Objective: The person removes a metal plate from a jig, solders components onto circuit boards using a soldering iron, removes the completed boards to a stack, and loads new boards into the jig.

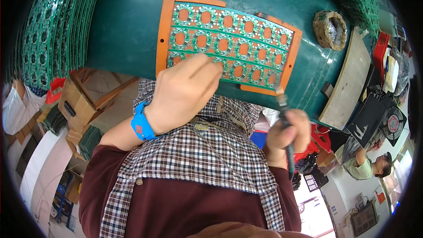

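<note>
A green circuit board panel [222,44] with rows of round cutouts lies in an orange-brown frame [163,39] on the green tabletop. My left hand [187,90], with a blue wrist strap [142,122], is over the panel's near edge. Its fingers are curled together at the bottom row, and what they pinch, if anything, is hidden. To the right, my right hand [288,134] grips a dark pen-shaped tool [285,117]. The tool's pale metallic end is up at the frame's near right corner; its exact kind is unclear.
Upright stacks of green circuit boards [57,26] fill the far left, with more boards [352,0] at the far right. A rough round pot [329,30] stands right of the frame, near a worn board [348,79]. Another person [363,165] is off to the right.
</note>
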Available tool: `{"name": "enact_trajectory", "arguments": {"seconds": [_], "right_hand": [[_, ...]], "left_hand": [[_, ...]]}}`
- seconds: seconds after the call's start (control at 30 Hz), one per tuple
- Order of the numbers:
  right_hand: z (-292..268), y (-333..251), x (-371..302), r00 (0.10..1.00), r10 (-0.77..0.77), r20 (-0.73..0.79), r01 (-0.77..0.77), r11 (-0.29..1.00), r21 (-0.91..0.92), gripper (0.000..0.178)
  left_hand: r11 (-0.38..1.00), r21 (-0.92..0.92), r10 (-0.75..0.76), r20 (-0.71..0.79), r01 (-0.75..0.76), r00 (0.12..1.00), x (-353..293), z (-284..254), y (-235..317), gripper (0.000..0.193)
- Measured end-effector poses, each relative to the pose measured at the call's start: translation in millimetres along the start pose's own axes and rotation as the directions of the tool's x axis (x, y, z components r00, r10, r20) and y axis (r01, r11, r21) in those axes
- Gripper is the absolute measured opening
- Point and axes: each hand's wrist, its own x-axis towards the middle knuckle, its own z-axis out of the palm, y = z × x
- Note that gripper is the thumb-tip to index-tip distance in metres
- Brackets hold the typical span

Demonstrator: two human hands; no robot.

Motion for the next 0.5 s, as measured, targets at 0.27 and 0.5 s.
{"name": "enact_trajectory", "arguments": {"seconds": [0.27, 0.5], "right_hand": [[1.5, 70.3, 44.4, 1.000, 0.019, -0.017, -0.026, 0.800, -0.600, 0.028], [8.5, -1.7, 24.7, 0.992, 0.076, 0.103, -0.078, 0.997, 0.019, 0.027]], "left_hand": [[0.978, 0.206, 0.084, -0.308, -0.020, 0.948, 27.0, -18.1, -15.5, 0.016], [0.989, 0.146, 0.047, -0.130, -0.028, 0.990, 27.9, 10.2, -8.1, 0.014]]}}
